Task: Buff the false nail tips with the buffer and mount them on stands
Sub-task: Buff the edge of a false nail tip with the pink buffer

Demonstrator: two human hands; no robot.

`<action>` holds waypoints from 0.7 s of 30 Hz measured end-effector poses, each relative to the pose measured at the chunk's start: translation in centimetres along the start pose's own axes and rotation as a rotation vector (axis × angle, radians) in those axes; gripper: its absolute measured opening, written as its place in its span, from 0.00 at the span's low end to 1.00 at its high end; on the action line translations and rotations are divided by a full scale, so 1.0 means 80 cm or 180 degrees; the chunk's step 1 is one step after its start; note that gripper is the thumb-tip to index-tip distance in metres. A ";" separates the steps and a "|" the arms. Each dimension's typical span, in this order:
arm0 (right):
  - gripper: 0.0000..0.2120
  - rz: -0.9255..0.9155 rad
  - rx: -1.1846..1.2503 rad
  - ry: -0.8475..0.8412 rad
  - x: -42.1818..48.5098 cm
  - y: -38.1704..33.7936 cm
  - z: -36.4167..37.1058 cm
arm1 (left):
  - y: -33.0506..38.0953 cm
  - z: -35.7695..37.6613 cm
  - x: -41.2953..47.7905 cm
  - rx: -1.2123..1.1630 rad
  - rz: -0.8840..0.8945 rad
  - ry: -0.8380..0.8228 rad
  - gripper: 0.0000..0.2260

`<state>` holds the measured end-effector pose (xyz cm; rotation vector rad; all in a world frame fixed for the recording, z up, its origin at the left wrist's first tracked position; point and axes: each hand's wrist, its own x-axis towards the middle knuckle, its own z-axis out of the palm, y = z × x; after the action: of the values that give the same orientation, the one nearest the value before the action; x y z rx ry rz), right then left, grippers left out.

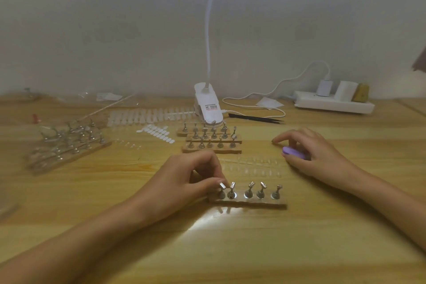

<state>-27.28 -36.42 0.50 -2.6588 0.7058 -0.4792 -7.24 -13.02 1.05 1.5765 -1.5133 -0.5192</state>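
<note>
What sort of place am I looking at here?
Probably a home nail-craft desk: a wooden table against a plain wall, with a clip-on lamp, rows of false nail tips and metal nail stands on wooden bases.

Light wooden table. Nearest the viewer, a wooden block carries five metal stands. Just beyond lie rows of clear nail tips, with a purple buffer to their right. At mid-table are stacked stand blocks, and at the left a stand cluster. At the back are white nail tips, a clip lamp, black tweezers and a power strip.
</note>
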 end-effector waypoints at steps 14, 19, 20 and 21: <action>0.07 -0.0230 0.2651 -0.0039 -0.024 -0.059 0.005 | 0.002 -0.006 -0.010 -0.0143 0.0066 -0.0134 0.09; 0.07 -0.0124 0.2736 -0.0439 -0.031 -0.073 0.014 | 0.003 -0.010 -0.011 -0.0309 0.0095 -0.0392 0.08; 0.07 -0.0121 0.2738 -0.0451 -0.030 -0.074 0.014 | 0.002 -0.012 -0.010 -0.0341 0.0047 -0.0475 0.08; 0.08 -0.0096 0.2744 -0.0460 -0.030 -0.075 0.014 | 0.001 -0.015 -0.009 -0.0383 -0.0024 -0.0564 0.07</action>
<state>-26.39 -30.00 1.41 -1.8647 0.3040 -0.4566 -6.46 -11.98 1.54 1.4751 -1.5765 -0.7570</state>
